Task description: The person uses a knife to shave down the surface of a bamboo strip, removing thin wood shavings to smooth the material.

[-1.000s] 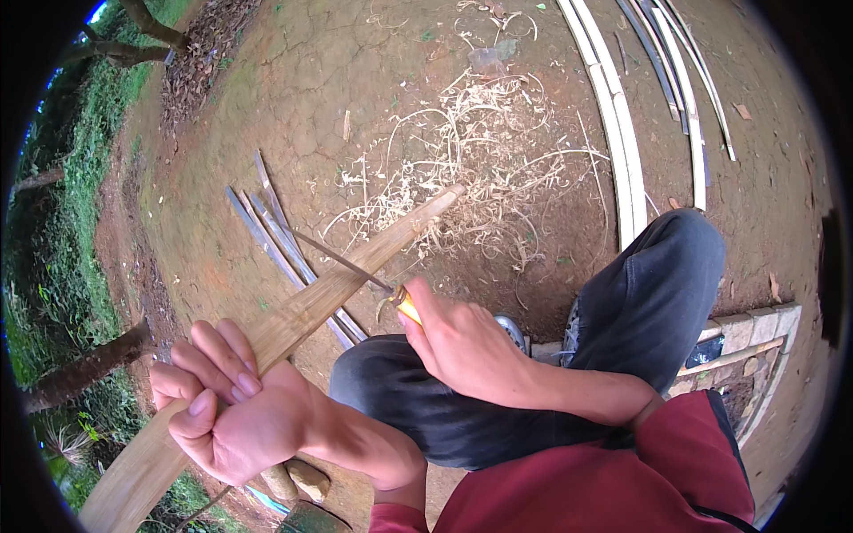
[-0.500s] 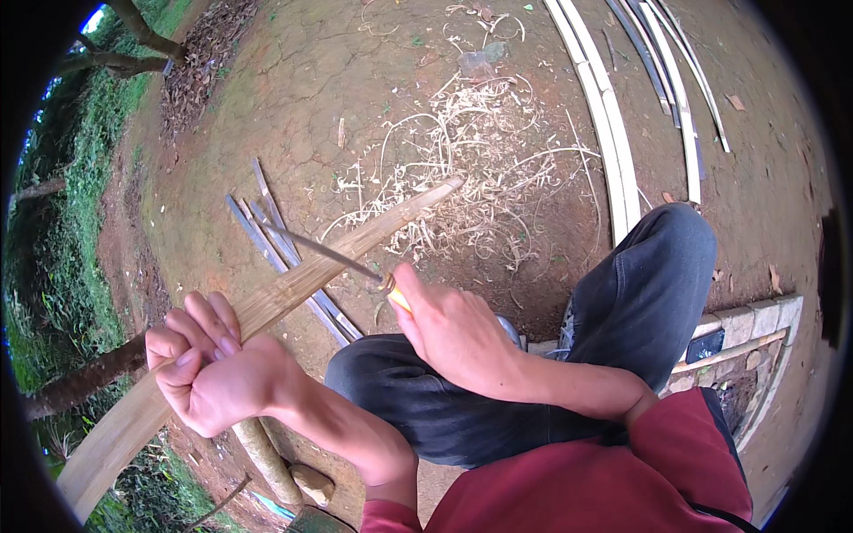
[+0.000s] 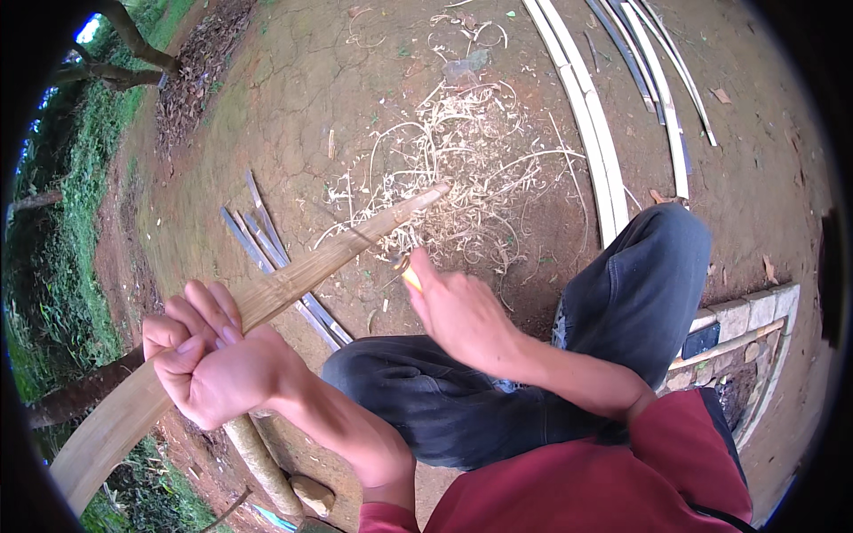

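A long, flat bamboo slat (image 3: 306, 274) runs slantwise from the lower left up to a narrowed tip over the ground ahead. My left hand (image 3: 222, 373) is closed around the slat's lower part, fingers curled over with the palm turned up. In my right hand (image 3: 466, 320) is a knife (image 3: 411, 277) with a yellow handle, mostly covered by my fingers. Its blade, smeared by motion, points up and left across the slat, nearer the tip than my left hand. Whether the edge touches the bamboo I cannot tell.
Curly pale shavings (image 3: 466, 200) lie scattered on the bare soil ahead. Thin split strips (image 3: 258, 240) rest beyond my left knee. Long pale strips (image 3: 582, 107) stretch away at the right. Stone edging (image 3: 733, 315) borders the right side; a log (image 3: 262, 466) and a stone (image 3: 313, 495) lie lower left.
My right hand has moved slightly right and down, and the knife blade has slid along the slat toward its tip. The left hand keeps its grip, shifted slightly left in view.
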Demonstrator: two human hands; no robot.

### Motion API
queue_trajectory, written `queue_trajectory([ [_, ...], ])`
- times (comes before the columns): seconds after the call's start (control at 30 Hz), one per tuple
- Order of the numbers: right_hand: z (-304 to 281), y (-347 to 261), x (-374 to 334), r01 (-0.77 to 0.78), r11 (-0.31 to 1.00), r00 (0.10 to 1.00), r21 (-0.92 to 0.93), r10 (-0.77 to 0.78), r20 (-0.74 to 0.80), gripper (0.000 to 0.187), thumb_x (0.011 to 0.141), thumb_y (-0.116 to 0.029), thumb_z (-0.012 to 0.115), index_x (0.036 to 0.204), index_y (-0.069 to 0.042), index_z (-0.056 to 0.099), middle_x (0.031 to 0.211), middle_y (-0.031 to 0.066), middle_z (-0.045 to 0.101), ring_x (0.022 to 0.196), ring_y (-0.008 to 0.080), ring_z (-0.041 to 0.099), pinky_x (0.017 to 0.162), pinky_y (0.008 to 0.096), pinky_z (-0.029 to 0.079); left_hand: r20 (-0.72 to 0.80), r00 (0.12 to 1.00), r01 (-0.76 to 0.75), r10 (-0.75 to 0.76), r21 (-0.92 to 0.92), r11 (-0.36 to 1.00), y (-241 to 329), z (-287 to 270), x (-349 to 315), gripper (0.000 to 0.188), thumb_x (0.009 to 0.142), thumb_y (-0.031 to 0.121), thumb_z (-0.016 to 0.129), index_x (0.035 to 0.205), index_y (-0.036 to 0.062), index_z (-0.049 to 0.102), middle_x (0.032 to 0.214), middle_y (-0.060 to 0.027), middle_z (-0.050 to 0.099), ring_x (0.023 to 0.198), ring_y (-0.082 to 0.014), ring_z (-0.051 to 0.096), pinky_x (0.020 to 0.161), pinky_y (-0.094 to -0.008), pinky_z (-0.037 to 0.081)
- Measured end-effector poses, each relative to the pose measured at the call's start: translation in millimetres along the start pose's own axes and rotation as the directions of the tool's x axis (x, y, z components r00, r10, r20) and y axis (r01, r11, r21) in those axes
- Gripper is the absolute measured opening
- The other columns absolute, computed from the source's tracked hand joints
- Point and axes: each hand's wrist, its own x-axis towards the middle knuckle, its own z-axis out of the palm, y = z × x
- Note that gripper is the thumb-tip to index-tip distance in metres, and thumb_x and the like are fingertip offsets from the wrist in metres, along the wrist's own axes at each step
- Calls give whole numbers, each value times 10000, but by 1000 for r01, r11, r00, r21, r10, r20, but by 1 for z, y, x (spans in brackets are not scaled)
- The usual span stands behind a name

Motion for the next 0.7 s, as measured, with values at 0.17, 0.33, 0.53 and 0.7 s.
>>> queue_trajectory([
  [0.17, 18, 34, 13, 65, 993, 985, -98, -79, -153, 218, 950, -130, 514, 1067, 15, 401, 618, 200, 599, 612, 412, 632, 542, 484, 504, 26, 999, -18, 20, -44, 999, 3, 17, -14, 180, 604, 28, 393, 573, 123, 244, 485, -24, 222, 393, -122, 234, 375, -257, 177],
  [0.33, 7, 27, 12, 41, 999, 990, -26, -44, -135, 187, 948, -100, 483, 1052, 38, 410, 587, 214, 593, 551, 403, 629, 528, 493, 512, -54, 999, 1, 1, 33, 999, 4, 22, -13, 201, 584, 36, 393, 585, 132, 217, 519, -8, 166, 429, -115, 181, 398, -252, 129],
  [0.53, 18, 33, 16, 14, 993, 992, -121, -29, -123, 181, 952, -50, 460, 1082, 73, 433, 508, 65, 521, 433, 207, 553, 362, 354, 453, 6, 999, -42, 41, 36, 998, 3, 42, -23, 153, 624, 24, 380, 598, 115, 260, 537, -8, 186, 439, -114, 189, 401, -249, 126],
  [0.7, 16, 51, 30, 38, 998, 971, -48, -48, -235, 188, 960, -105, 479, 1041, 59, 435, 557, 169, 582, 475, 302, 609, 408, 418, 474, -51, 998, -46, 48, 33, 998, -7, 39, -12, 150, 625, 22, 379, 600, 113, 263, 543, -8, 186, 446, -115, 187, 404, -255, 125],
])
